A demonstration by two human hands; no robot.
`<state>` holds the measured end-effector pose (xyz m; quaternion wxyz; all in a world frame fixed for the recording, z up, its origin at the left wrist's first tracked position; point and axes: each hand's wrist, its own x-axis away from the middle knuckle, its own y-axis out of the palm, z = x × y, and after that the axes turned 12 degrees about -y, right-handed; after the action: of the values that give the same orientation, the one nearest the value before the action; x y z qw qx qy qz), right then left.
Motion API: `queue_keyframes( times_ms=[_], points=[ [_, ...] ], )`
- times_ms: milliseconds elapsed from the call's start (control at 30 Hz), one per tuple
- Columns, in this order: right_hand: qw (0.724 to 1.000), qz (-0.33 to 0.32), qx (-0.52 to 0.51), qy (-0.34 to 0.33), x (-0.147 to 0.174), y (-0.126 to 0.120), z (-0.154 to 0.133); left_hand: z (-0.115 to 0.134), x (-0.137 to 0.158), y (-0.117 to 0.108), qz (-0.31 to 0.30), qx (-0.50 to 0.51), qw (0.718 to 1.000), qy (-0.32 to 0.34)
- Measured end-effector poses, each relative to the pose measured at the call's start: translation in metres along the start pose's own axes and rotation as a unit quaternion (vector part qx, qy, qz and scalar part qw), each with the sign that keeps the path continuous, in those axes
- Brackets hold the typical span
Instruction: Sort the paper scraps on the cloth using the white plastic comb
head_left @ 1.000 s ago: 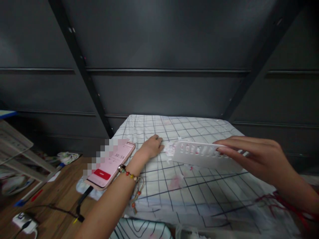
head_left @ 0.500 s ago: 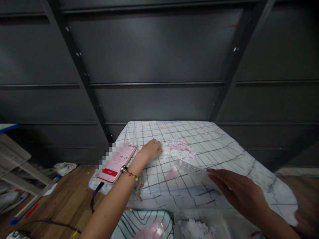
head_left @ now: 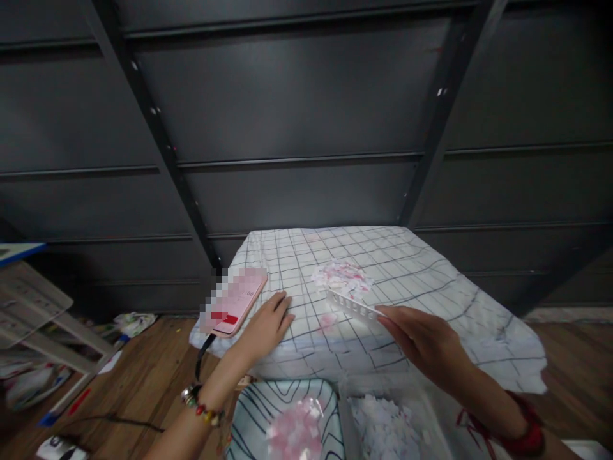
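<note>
My left hand (head_left: 269, 324) lies on the white grid-patterned cloth (head_left: 306, 252), fingers stretched out, with nothing in it. Just left of it is a pink phone (head_left: 242, 300), partly blurred out. My right hand (head_left: 426, 335) pinches one end of a white strip with a row of holes (head_left: 353, 306). The strip's far end is close to a loose pile of small white and pink pieces (head_left: 342, 276), like paper scraps; I cannot tell if they touch. Below the strip a pink stain (head_left: 328, 321) marks the cloth.
In front stand a striped tray (head_left: 249, 409) with pink plastic-wrapped packets (head_left: 295, 431) and a clear box (head_left: 433, 421) of white scraps (head_left: 383, 425). Dark panels (head_left: 297, 102) rise behind the table. A black cable (head_left: 204, 354) runs from the phone. A white frame (head_left: 43, 306) stands at left.
My left hand has drawn back from the pile towards me. My right hand still holds the strip, now nearer the pile. The view has tilted, showing more of the tray and box.
</note>
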<state>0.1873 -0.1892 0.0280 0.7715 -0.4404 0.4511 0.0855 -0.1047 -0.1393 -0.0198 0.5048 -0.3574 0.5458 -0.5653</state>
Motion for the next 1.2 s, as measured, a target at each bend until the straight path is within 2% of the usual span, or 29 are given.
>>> queue_keyframes(
  times_ms=[267, 400, 500, 667, 933, 1200],
  points=[
    [0.998, 0.03, -0.057, -0.022, -0.022, -0.011, -0.032, 0.0, 0.002, 0.004, 0.028, 0.012, 1.0, -0.007],
    [0.997, -0.009, -0.073, -0.036, -0.023, -0.022, -0.055, 0.0, 0.002, 0.004, 0.019, 0.007, 1.0, -0.011],
    [0.996, -0.017, -0.075, -0.046, -0.02, -0.029, -0.061, 0.002, 0.003, 0.004, 0.011, 0.002, 1.0, -0.018],
    [0.999, 0.014, -0.026, -0.015, -0.018, -0.03, -0.042, 0.003, 0.003, 0.002, 0.007, 0.002, 1.0, -0.015],
    [1.0, -0.009, -0.015, 0.023, -0.006, -0.023, -0.014, 0.003, 0.004, 0.003, 0.014, -0.001, 1.0, -0.005],
    [0.996, 0.001, 0.003, 0.092, -0.011, -0.015, 0.031, 0.016, -0.014, -0.018, -0.051, -0.015, 0.999, -0.008]
  ],
)
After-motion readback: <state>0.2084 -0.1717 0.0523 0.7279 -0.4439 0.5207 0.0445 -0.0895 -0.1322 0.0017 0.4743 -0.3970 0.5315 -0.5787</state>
